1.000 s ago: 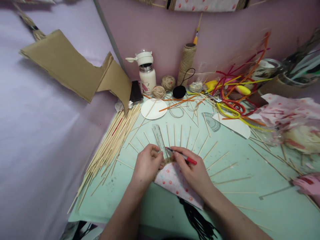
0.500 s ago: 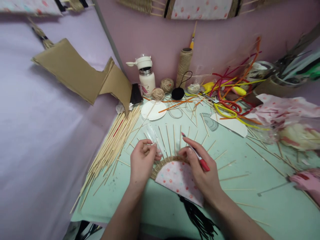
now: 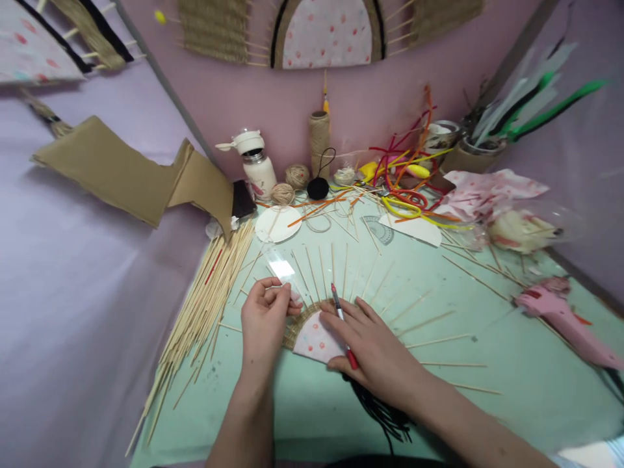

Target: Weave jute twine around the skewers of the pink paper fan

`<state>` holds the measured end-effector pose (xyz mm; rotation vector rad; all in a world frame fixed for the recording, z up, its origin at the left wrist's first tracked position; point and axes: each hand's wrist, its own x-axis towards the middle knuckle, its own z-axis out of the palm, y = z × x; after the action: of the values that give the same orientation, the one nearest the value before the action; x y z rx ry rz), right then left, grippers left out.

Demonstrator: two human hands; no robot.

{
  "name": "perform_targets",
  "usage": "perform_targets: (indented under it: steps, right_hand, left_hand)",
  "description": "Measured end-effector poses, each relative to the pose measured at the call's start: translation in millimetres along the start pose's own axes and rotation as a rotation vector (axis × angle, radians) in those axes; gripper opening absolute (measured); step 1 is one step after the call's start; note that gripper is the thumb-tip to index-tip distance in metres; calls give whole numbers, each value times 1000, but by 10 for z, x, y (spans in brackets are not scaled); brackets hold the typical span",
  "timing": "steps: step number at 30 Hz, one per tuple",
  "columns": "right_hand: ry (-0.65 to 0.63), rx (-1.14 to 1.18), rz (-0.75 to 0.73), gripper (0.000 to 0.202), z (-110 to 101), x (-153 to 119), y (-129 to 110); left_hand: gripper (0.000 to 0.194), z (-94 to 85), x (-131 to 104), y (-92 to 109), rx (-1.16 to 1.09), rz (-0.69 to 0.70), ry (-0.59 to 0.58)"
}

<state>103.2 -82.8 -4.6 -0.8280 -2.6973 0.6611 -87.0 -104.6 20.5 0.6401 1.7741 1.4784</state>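
My left hand (image 3: pixel 268 309) pinches the lower end of a clear plastic ruler (image 3: pixel 281 268) that catches the light. A red-capped pen (image 3: pixel 340 309) is held in my right hand (image 3: pixel 368 338), its tip pointing away from me. The palm and stretched fingers of that hand rest on a half-round piece (image 3: pixel 314 338) covered in pink-dotted white fabric, hiding its right part. Woven twine (image 3: pixel 296 325) borders the curved edge, and thin wooden sticks (image 3: pixel 333 263) fan outward from it. A black tassel (image 3: pixel 377 406) hangs from the straight edge, partly under my right wrist.
A pile of loose sticks (image 3: pixel 205 305) lies left. Behind are a white bottle (image 3: pixel 258 170), twine balls (image 3: pixel 283 194), yellow-handled scissors (image 3: pixel 402 208) and a protractor (image 3: pixel 379 229). A pink glue gun (image 3: pixel 560 318) lies right. Folded cardboard (image 3: pixel 121 172) juts in from the left wall.
My right hand has gone from an upright writing grip to lying flat on the fabric piece, pen still in it. My left hand keeps the ruler. The whole view has shifted.
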Motion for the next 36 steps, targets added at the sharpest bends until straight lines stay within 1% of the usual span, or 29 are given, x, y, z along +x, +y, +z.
perform_targets:
  steps: [8, 14, 19, 25, 29, 33, 36]
  right_hand:
    - [73, -7, 124, 55, 35, -35, -71]
    - [105, -36, 174, 49, 38, -63, -110]
    - [141, -70, 173, 48, 57, -199, -63]
    - [215, -95, 192, 44, 88, -320, 23]
    - [246, -125, 188, 48, 127, -389, 74]
    - [280, -131, 211, 49, 147, -403, 114]
    - [317, -126, 256, 46, 150, -373, 136]
  left_hand:
    - [32, 32, -16, 33, 64, -7, -57]
    - [34, -21, -11, 85, 95, -31, -84]
    - [34, -51, -78, 76, 117, -62, -118]
    - [31, -15, -125, -19, 170, -140, -232]
    - [31, 20, -128, -52, 173, -162, -238]
    - [29, 78, -146, -23, 181, -197, -270]
    - [26, 122, -135, 58, 207, -217, -324]
